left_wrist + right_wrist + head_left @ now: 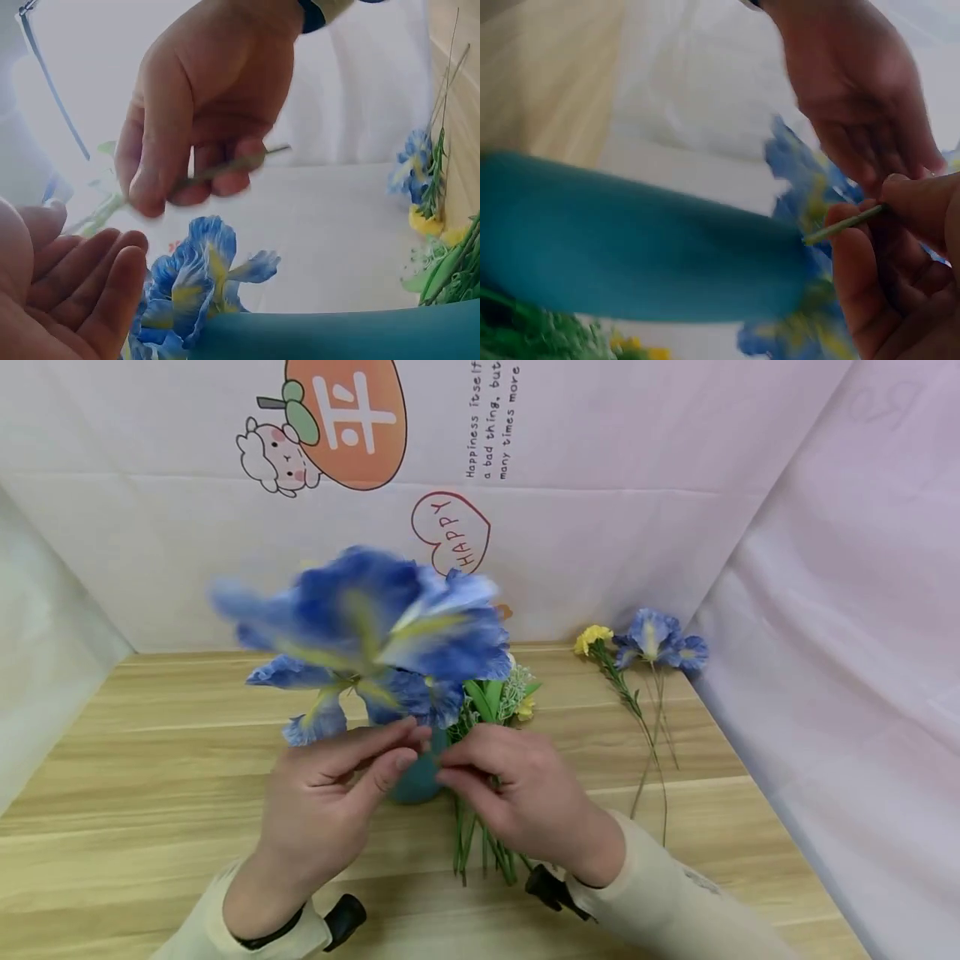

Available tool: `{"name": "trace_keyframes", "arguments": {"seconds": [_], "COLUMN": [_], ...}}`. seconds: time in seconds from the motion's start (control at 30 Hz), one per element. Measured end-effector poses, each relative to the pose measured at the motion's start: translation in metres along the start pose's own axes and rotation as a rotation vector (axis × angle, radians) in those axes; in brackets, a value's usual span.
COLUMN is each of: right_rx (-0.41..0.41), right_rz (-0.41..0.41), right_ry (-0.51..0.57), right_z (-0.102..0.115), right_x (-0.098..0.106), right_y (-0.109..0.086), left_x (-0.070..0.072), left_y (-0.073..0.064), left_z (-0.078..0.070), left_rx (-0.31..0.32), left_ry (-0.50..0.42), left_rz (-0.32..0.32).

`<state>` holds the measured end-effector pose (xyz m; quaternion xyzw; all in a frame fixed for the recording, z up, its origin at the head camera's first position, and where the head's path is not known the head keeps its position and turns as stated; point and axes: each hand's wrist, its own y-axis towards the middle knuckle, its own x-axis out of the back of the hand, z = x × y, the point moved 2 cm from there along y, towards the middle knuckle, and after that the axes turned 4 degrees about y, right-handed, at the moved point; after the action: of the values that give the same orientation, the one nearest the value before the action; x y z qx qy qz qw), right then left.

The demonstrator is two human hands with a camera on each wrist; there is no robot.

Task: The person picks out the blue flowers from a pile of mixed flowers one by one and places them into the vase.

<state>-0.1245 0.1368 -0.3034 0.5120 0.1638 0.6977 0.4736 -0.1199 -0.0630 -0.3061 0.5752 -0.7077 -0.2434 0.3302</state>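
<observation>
A blue iris point(360, 610) with yellow streaks, blurred, rises above my left hand point(322, 810), whose thumb and fingers pinch its thin green stem. My right hand point(525, 785) pinches the same stem near its lower end; the stem's tip point(844, 225) pokes out past the fingertips in the right wrist view. Just behind both hands stands a teal vase point(415, 783), upright on the table and partly hidden by them. More blue irises point(196, 274) show at the vase's mouth in the left wrist view.
Right of the vase lies a bunch of greenery point(487, 697) with white and yellow blooms, its stems point(480, 852) running under my right hand. Farther right are a yellow flower point(593, 639) and blue irises point(651, 635) on long stems. White cloth point(600, 527) encloses the wooden table point(135, 793).
</observation>
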Motion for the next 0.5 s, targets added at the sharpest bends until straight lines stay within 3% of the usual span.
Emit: {"name": "trace_keyframes", "arguments": {"seconds": [0.13,0.2,0.3,0.4,0.5], "right_rx": [0.035,0.000,-0.144,-0.322,-0.404], "right_rz": [0.071,0.114,0.185,0.240,0.264], "right_ry": [-0.002,-0.015,-0.078,-0.160,-0.186], "right_z": [-0.005,-0.013,-0.029,-0.046,-0.055], "right_x": [-0.016,-0.018,-0.019,-0.017,-0.017], "right_y": [0.006,0.007,0.006,0.002,-0.002], "left_x": [0.004,0.008,0.017,0.026,0.033], "left_y": [0.000,0.002,0.010,0.021,0.033], "left_z": [0.001,0.002,0.002,0.001,-0.001], "left_rx": [0.015,0.030,0.038,0.029,-0.007], "left_ry": [0.051,0.100,0.128,0.082,0.054], "left_rz": [-0.081,-0.118,-0.226,-0.370,-0.465]}}
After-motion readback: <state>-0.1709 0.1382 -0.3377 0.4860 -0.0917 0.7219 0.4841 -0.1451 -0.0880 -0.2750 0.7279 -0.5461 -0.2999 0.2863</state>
